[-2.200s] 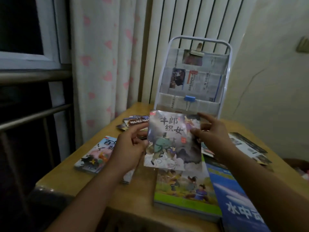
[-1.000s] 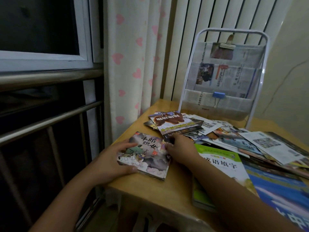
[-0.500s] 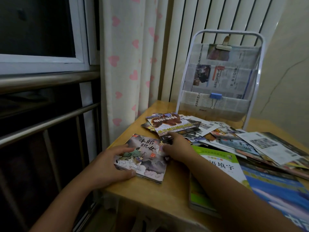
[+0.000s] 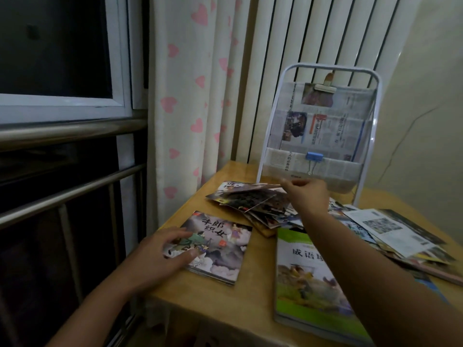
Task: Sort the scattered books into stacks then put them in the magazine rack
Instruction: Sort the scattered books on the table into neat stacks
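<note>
A grey picture book lies on a small stack at the table's front left corner. My left hand rests flat on its left edge, fingers spread. My right hand is raised over the scattered pile and pinches the corner of a thin dark booklet, lifting it at a tilt. Loose booklets lie under it. A large green book lies at the front, partly hidden by my right forearm. The white magazine rack stands at the back of the table, lined with newspaper.
More papers and booklets fan out along the table's right side. The wooden table ends close to the left stack. A curtain with pink hearts hangs at the left, beside a window and metal rails.
The grey book went from both hands down onto the left stack. My right hand then left it, moved back to the pile and lifted a thin booklet by its corner.
</note>
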